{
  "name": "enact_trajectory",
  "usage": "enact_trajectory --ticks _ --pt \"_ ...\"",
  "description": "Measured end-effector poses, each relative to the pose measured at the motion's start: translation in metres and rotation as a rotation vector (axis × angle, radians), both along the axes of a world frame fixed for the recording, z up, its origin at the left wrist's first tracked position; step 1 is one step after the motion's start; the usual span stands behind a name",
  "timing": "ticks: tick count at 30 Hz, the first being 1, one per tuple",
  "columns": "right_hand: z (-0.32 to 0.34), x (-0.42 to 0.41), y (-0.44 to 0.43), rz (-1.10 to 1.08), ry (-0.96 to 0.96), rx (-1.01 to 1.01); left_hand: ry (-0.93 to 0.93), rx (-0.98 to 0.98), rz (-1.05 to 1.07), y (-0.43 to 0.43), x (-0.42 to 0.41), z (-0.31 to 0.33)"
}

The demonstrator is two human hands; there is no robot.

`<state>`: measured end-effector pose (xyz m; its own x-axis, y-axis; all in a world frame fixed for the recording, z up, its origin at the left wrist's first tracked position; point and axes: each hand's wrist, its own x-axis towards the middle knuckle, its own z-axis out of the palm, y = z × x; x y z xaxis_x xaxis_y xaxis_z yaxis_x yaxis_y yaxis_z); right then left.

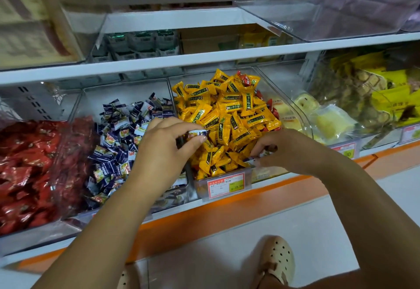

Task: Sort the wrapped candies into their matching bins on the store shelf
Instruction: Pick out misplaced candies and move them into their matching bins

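Left hand (166, 150) pinches a blue candy (197, 133); right hand (287, 150), fingers curled, grips a second candy (270, 149).

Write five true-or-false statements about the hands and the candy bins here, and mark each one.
1. The left hand pinches a blue-and-white candy. True.
2. The yellow candies lie left of the dark blue candies. False: they fill the bin to the right of them.
3. The right hand hangs open above the floor. False: its fingers curl round a stray candy in the yellow candies' bin.
4. The red candies lie at the far left of the row. True.
5. A price label sits on the front of the yellow candies' bin. True.
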<state>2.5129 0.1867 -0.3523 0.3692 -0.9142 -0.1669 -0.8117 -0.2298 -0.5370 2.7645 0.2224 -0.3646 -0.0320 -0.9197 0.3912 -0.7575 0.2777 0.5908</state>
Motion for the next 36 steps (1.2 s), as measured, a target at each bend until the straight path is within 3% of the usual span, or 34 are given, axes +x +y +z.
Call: enact_trajectory --ticks 5,10,13,16,19,21,23,25,27,32,34,36 --pt "0.016 0.024 0.004 -0.063 -0.186 -0.096 0.065 0.039 0.113 0.0 0.012 0.002" --pt "0.028 0.092 -0.002 -0.095 -0.461 -0.223 0.19 -0.058 0.351 0.003 0.048 0.01" --pt "0.026 0.139 -0.006 -0.032 -0.533 -0.186 0.117 -0.022 0.458 0.0 0.087 0.008" --pt "0.016 0.167 -0.009 0.081 -0.487 -0.152 0.014 0.1 0.498 0.001 0.106 0.006" --pt "0.018 0.154 -0.021 -0.093 -0.376 -0.385 -0.062 0.117 0.414 0.006 0.094 0.009" --pt "0.015 0.125 -0.035 -0.232 -0.105 -0.543 -0.056 0.119 0.294 0.01 0.075 0.01" --pt "0.006 0.092 -0.046 -0.343 0.149 -0.414 -0.047 0.162 0.143 0.012 0.056 0.007" --pt "-0.007 0.073 -0.047 -0.389 0.222 -0.186 -0.062 0.21 0.025 0.012 0.039 0.002" --pt "-0.023 0.074 -0.042 -0.341 0.275 -0.152 -0.106 0.214 -0.04 0.009 0.024 -0.003" --pt "-0.03 0.1 -0.021 -0.128 0.149 -0.186 -0.212 0.138 -0.062 -0.002 -0.005 -0.014" --pt "-0.02 0.092 -0.021 -0.109 -0.011 -0.179 -0.194 0.157 -0.068 -0.005 -0.014 -0.015" --pt "-0.008 0.075 -0.027 -0.188 -0.206 -0.304 -0.182 0.183 -0.074 -0.007 -0.019 -0.015"
